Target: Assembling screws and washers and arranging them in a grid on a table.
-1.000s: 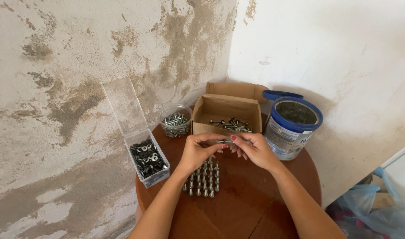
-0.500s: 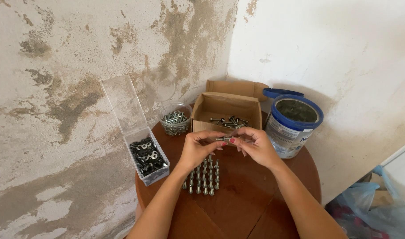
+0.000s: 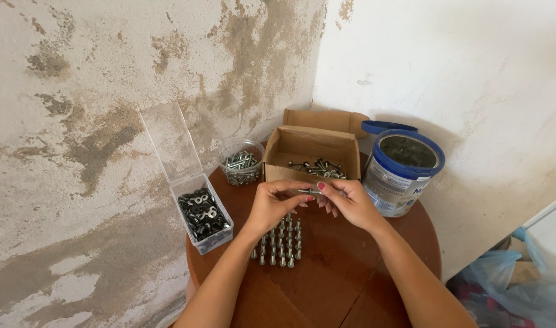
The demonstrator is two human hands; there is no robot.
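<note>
**Bolt held between both hands above rows already stood on the table**

A small steel bolt [image 3: 310, 192] is pinched at its ends between the fingertips of the left hand [image 3: 275, 203] and the right hand [image 3: 350, 203], just above the middle of the round wooden table [image 3: 351, 273]. Below it, several short rows of finished bolts [image 3: 281, 240] have been stood upright, heads down. Loose bolts [image 3: 317, 167] remain in the open cardboard box [image 3: 311, 146] at the far edge, so the work is judged partly done. A clear plastic case of dark washers [image 3: 203, 212] sits at the left edge, lid raised. A round clear tub of hardware [image 3: 241, 167] is beside the box. A blue-rimmed metal tin [image 3: 402, 176] stands at the right edge.
</note>
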